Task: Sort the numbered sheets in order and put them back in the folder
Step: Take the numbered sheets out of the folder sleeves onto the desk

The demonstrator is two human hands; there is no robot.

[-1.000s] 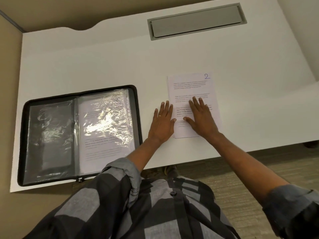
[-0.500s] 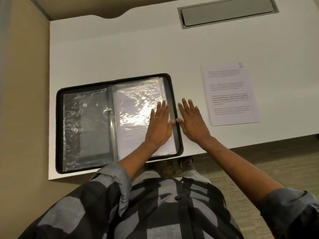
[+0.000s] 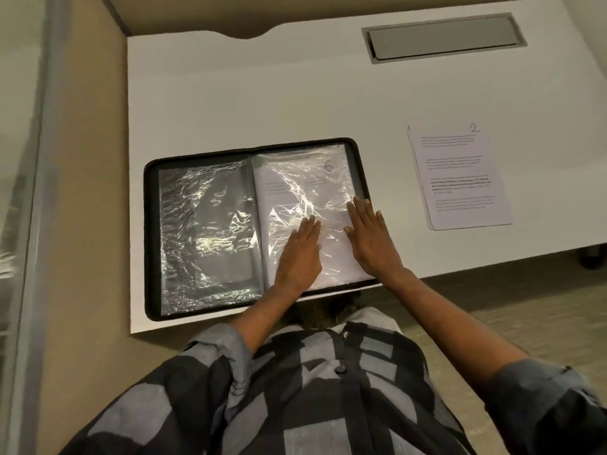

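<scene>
The black zip folder [image 3: 150, 241] is found lying open and flat on the white table [image 3: 262, 93], near the table's front edge and toward its left side. Two clear plastic sleeves are seen inside it. The left sleeve [image 3: 203, 231] is crinkled and glossy; whether it contains anything cannot be determined through the glare. A printed sheet [image 3: 295, 178] with a handwritten 6 near its top right corner is contained in the right sleeve. The left hand [image 3: 300, 254] is laid flat on the lower part of this right sleeve, fingers straight and close together, nothing being gripped. The right hand [image 3: 371, 238] is laid flat just beside it, fingers extended and slightly spread, with the fingertips reaching the sleeve's outer edge by the folder's right rim; nothing is held by it either. A small pile of loose sheets [image 3: 460, 178] is noted on the table, well apart from the folder to its right, with a handwritten 2 at the top right of the uppermost sheet. A grey rectangular hatch [image 3: 443, 37] is set into the table at the far side. A checked shirt [image 3: 312, 405] with rolled sleeves is worn by the person.
</scene>
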